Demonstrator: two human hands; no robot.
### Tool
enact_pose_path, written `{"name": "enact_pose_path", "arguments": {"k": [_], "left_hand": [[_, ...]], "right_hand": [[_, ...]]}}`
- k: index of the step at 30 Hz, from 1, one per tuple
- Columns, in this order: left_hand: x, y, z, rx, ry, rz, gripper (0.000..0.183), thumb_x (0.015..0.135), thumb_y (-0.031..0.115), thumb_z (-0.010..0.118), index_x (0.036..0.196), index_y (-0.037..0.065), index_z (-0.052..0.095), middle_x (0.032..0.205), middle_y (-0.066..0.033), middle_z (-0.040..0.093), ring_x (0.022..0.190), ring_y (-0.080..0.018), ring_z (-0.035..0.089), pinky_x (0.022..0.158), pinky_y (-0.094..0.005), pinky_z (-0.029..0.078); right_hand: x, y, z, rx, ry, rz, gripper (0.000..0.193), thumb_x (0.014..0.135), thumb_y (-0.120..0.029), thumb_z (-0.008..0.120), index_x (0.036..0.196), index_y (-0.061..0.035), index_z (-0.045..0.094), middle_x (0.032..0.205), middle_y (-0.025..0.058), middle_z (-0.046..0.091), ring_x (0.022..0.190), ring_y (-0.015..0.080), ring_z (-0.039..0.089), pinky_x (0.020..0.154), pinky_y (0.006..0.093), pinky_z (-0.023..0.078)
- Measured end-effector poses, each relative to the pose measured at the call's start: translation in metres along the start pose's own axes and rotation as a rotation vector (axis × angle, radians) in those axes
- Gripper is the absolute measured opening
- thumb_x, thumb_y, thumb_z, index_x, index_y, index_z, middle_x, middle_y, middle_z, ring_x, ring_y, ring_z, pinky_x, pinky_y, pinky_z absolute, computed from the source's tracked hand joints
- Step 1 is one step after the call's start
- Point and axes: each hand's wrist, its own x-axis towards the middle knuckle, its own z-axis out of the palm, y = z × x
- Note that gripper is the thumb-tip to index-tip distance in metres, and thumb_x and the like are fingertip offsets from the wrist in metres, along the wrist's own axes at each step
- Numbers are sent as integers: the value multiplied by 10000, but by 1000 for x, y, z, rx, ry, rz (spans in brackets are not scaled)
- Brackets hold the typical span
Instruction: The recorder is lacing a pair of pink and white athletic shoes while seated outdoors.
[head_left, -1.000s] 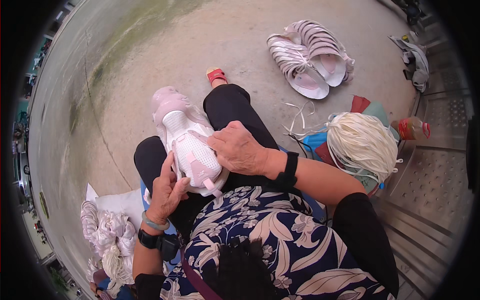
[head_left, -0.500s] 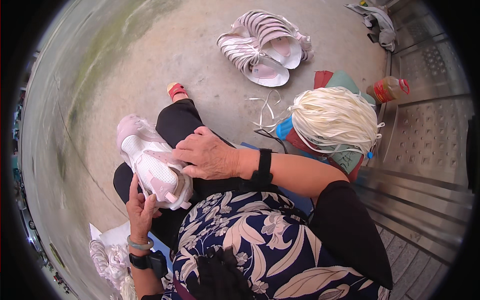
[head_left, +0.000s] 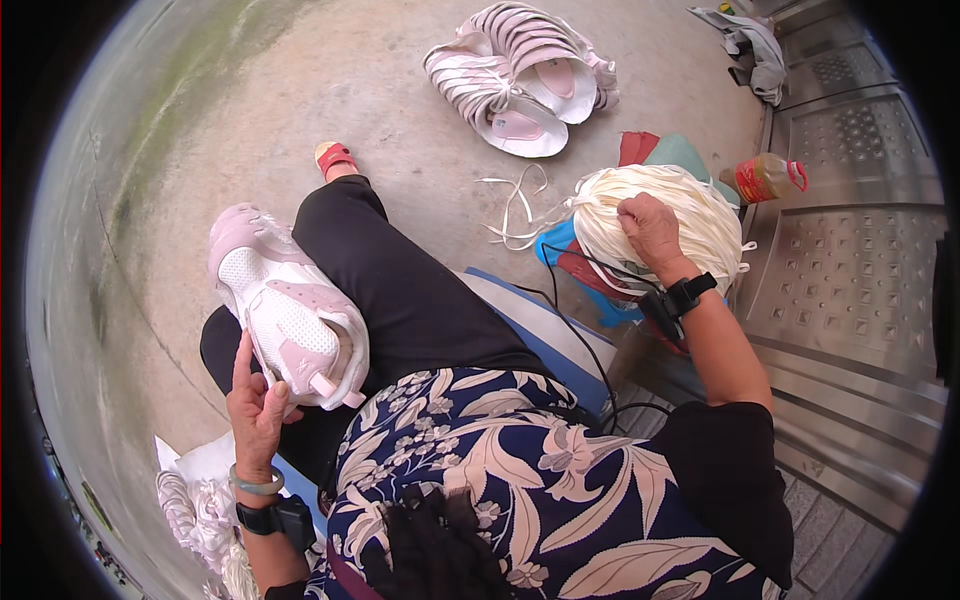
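Observation:
A pink and white sneaker upper (head_left: 287, 318) lies across my lap at the left, its toe pointing away from me. My left hand (head_left: 258, 405) grips its near-left edge, thumb and fingers on either side. Over to the right, a thick bundle of cream-white shoelaces (head_left: 700, 215) rests on a heap of red, green and blue cloth or bags. My right hand (head_left: 650, 232) is on that bundle, its fingers curled and pinched together at the laces. How many laces are between the fingertips is hidden.
Stacked pink and white shoe uppers (head_left: 525, 75) lie on the concrete floor ahead. A loose white lace (head_left: 518, 210) trails beside the bundle. A bottle with a red cap (head_left: 768, 178) stands by the metal door (head_left: 840, 260). More pink-white pieces (head_left: 205, 515) lie at lower left. A black cable (head_left: 585, 345) crosses near my right arm.
My right hand has left the sneaker upper and moved right, onto the shoelace bundle, its fingers now closed there. My left hand still holds the upper.

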Motion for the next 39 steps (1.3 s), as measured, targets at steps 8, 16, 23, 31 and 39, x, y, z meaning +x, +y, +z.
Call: {"name": "enact_pose_path", "arguments": {"k": [8,16,23,31,39], "left_hand": [[-1,-1,5,4,50,23,758,843,291,646,1461,103,251,743,-42,598,624,-85,589,474,-194,502],[-1,-1,7,-4,72,22,765,834,289,654,1460,102,256,719,-38,596,604,-85,583,461,-196,494],[1,-3,8,-17,84,15,767,817,239,658,1459,107,262,704,-25,587,586,-79,567,450,-197,485],[0,0,5,23,86,10,748,828,228,652,1458,106,269,678,-18,574,571,-76,559,453,-198,479],[-2,7,-1,191,60,84,704,852,218,655,1440,66,299,622,-45,592,506,-82,535,459,-223,442]], "right_hand": [[8,-5,17,-135,8,-203,65,701,-90,630,734,-141,606,726,47,538,763,250,560,631,406,386],[4,-10,17,-144,55,-193,81,701,-91,629,754,-150,611,739,40,541,781,243,564,650,401,388],[0,1,23,-155,21,-134,51,732,-124,636,773,-142,612,755,30,549,794,235,567,669,393,387],[9,-36,8,-197,156,-291,47,746,-90,583,780,-122,590,735,49,566,737,247,565,704,387,373],[38,-97,6,183,-89,-202,157,808,-43,510,953,-47,569,817,182,626,768,388,601,673,448,479]]}}
